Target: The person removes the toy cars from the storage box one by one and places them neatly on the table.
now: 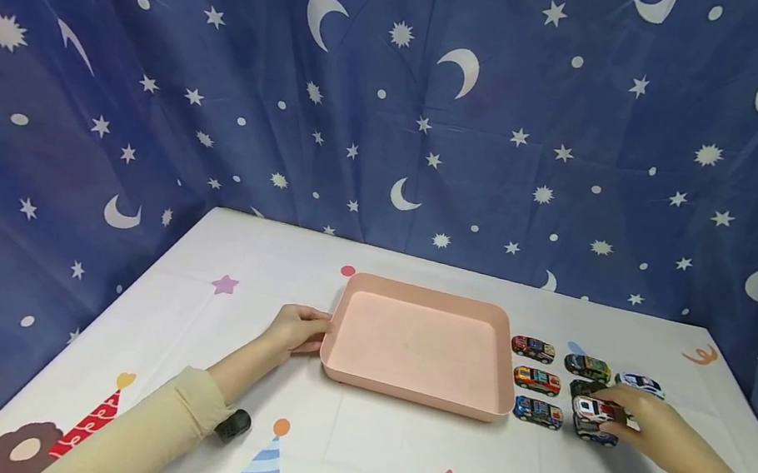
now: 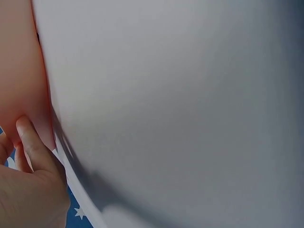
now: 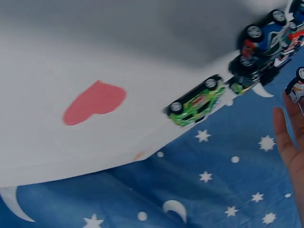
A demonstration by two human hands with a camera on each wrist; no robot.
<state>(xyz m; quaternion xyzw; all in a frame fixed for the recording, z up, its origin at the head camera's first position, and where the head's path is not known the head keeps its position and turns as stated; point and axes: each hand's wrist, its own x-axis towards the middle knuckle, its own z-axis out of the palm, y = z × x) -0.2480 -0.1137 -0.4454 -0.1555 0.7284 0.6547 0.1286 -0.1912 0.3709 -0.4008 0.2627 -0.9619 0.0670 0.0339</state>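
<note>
A pink rectangular tray (image 1: 414, 399) lies on the table with nothing in it. At its left side my left hand (image 1: 296, 329) grips the rim; the left wrist view shows the thumb (image 2: 35, 147) against the tray wall (image 2: 23, 61). My right hand (image 1: 646, 423) pinches a white and red toy car (image 1: 594, 409), held over other toy cars right of the tray. In the right wrist view the held car (image 3: 298, 89) shows only partly, at the right edge by the fingers (image 3: 285, 137).
Toy cars stand in short columns beside the tray: a red one (image 1: 533, 348), a yellow-red one (image 1: 536, 379), a blue one (image 1: 538, 412), a green one (image 1: 588, 367) and a white-blue one (image 1: 640, 384). Behind the white table hangs a blue star-patterned curtain (image 1: 483, 162).
</note>
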